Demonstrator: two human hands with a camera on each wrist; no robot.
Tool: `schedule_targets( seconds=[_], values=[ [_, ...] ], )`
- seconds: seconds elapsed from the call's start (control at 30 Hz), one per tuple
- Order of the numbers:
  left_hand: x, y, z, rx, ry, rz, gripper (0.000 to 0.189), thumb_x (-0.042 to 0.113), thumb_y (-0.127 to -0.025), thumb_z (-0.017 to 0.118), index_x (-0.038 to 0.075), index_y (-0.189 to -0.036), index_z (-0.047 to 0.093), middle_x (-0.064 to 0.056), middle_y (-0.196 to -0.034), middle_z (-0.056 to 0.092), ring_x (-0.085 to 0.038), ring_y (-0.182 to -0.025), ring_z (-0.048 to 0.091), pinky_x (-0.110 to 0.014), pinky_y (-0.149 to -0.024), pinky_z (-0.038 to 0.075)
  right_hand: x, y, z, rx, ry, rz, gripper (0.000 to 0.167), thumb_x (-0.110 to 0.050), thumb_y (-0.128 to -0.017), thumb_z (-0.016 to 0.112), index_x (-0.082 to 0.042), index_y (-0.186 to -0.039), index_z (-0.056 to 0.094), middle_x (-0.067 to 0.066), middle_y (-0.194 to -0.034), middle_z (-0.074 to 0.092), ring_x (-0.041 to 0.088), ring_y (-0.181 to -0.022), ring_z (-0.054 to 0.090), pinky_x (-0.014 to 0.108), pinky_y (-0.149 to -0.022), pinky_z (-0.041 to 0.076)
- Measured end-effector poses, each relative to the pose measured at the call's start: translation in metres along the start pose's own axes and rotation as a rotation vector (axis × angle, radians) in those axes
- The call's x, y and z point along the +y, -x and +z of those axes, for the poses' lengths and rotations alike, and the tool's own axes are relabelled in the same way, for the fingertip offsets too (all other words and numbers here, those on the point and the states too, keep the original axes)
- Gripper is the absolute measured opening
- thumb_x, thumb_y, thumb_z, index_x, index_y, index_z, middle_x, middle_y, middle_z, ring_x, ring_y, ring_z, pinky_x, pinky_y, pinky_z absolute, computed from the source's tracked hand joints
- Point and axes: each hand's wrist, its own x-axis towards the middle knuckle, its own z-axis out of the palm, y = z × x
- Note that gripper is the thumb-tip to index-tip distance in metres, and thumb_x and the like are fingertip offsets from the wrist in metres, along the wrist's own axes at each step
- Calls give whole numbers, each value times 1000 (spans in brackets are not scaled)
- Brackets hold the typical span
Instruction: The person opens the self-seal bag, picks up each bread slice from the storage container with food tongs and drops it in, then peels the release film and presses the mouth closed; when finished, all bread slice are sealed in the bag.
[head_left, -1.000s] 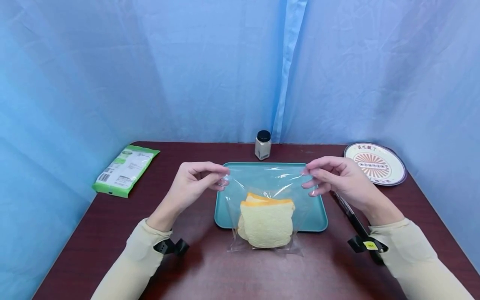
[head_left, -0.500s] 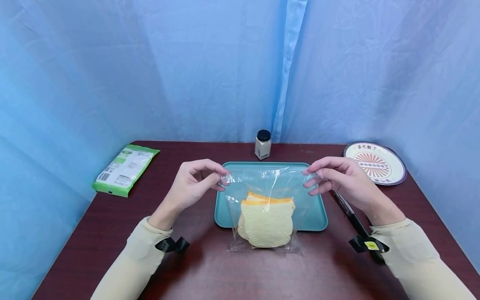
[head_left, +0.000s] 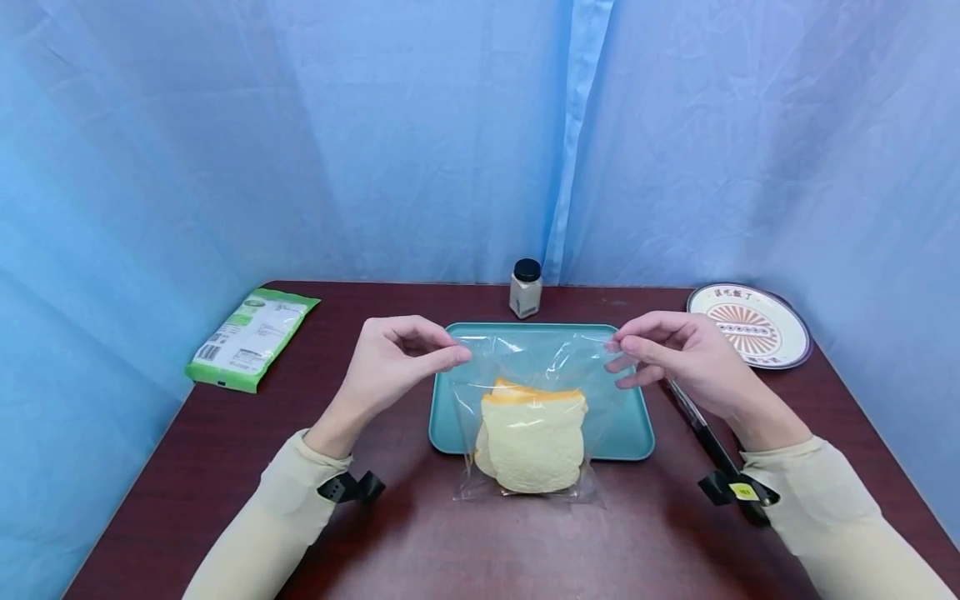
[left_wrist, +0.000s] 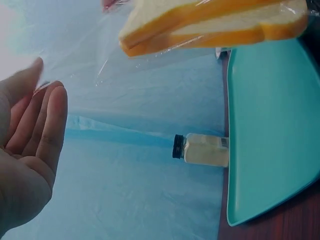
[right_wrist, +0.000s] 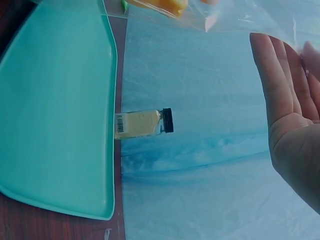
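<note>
A clear plastic bag stands upright in front of me, with slices of bread inside. Its lower part is in front of the near edge of a teal tray. My left hand pinches the upper left corner, its thumb stretched past the index fingertip. At the upper right corner, my right hand pinches the film between thumb and index finger, other fingers spread behind. In the left wrist view the bread shows orange crusts through the film; the exact contact at the left fingertips is hard to see.
Behind the tray stands a small jar with a black lid. A green and white packet lies at the far left. A patterned plate sits at the back right, and a black-handled knife lies partly under my right forearm.
My left hand has moved slightly right and its thumb has stretched forward along the bag's edge. The bag's top has gone slacker. My right hand stays nearly in place.
</note>
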Motion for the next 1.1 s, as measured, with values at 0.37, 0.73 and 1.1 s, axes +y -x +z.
schedule_targets(
  seconds=[0.37, 0.73, 1.1],
  values=[
    [5, -1, -3, -44, -13, 18, 22, -1, -85, 81, 6, -104, 75, -8, -87, 76, -26, -74, 72, -36, -68, 61, -7, 1, -2, 38, 124, 10, 26, 11, -101, 52, 5, -124, 63, 16, -109, 74, 30, -92, 75, 49, -74, 58],
    [-1, 0, -7, -129, -36, -28, 33, 1, -92, 74, 6, -124, 71, -9, -95, 75, -32, -79, 72, -38, -74, 61, -8, 1, -4, 43, 188, 30, 25, 7, -102, 54, 6, -125, 63, 17, -110, 73, 31, -93, 74, 48, -73, 59],
    [-11, -1, 4, -227, -43, -100, 36, 8, -90, 78, 10, -126, 71, -10, -108, 68, -22, -96, 64, -34, -82, 57, -3, -3, 0, 42, 160, 28, 24, 5, -102, 54, 6, -124, 64, 17, -109, 73, 31, -92, 75, 50, -73, 58]
  ],
)
